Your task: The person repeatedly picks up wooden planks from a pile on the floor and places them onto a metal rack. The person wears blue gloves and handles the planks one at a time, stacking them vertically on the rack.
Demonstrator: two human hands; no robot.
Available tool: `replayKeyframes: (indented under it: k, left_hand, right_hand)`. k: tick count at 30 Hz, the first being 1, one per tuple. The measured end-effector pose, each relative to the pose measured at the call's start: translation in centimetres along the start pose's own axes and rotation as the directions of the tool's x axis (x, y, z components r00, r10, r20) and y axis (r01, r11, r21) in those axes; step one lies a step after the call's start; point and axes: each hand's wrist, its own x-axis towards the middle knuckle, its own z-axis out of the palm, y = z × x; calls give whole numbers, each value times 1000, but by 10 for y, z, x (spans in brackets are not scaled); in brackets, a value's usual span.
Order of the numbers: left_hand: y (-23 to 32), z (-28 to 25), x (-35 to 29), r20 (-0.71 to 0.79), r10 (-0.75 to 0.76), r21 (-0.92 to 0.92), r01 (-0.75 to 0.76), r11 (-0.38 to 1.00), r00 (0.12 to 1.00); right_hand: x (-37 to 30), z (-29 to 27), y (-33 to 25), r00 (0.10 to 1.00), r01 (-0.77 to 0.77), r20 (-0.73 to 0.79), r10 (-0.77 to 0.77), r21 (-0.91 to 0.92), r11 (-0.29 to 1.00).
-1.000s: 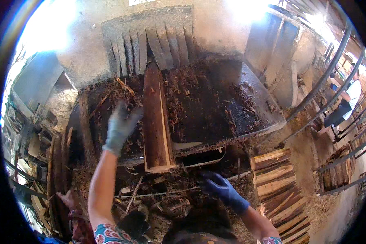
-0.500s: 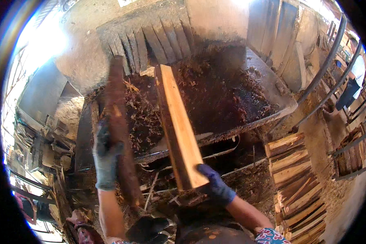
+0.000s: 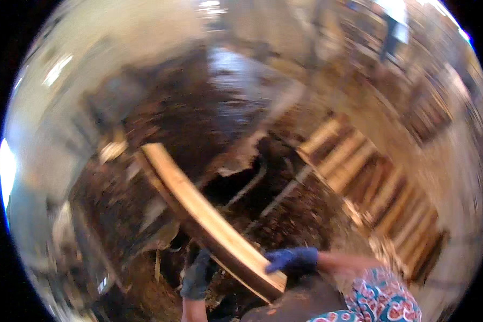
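Observation:
A long wooden plank point(image 3: 209, 217) runs slantwise from the dark bench toward my body, its pale sawn face up and dark brown bark along its left side. My right hand point(image 3: 292, 258), in a blue-purple glove, grips the plank near its close end, with fingers over the pale face. My left hand point(image 3: 196, 275), in a grey-green glove, is low beside the plank's bark side. Its fingers are dark and smeared, so whether they touch the wood cannot be made out. The whole picture is blurred by motion.
To the right, a row of split wooden pieces point(image 3: 370, 182) lies stacked, pale and bark-brown. Ahead is the dark bench point(image 3: 166, 102) strewn with bark scraps. A person point(image 3: 394, 27) in light clothing stands at the far right, near another wood pile point(image 3: 426, 115).
My view has swung right, toward the wood row. The dark bark-covered piece has left my left hand, which is now lower and beside the pale plank. My right hand still holds that plank.

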Motion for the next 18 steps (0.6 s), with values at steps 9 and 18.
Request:
replayKeyframes:
  k: [9, 18]
  left_hand:
    - [-4, 164, -13, 124, 128, 354, -165, 921, 984]
    - [-101, 356, 20, 531, 39, 143, -135, 981, 847]
  right_hand:
    - [-46, -80, -2, 761, 649, -175, -625, 212, 731]
    - [-263, -188, 169, 104, 715, -963, -247, -100, 692]
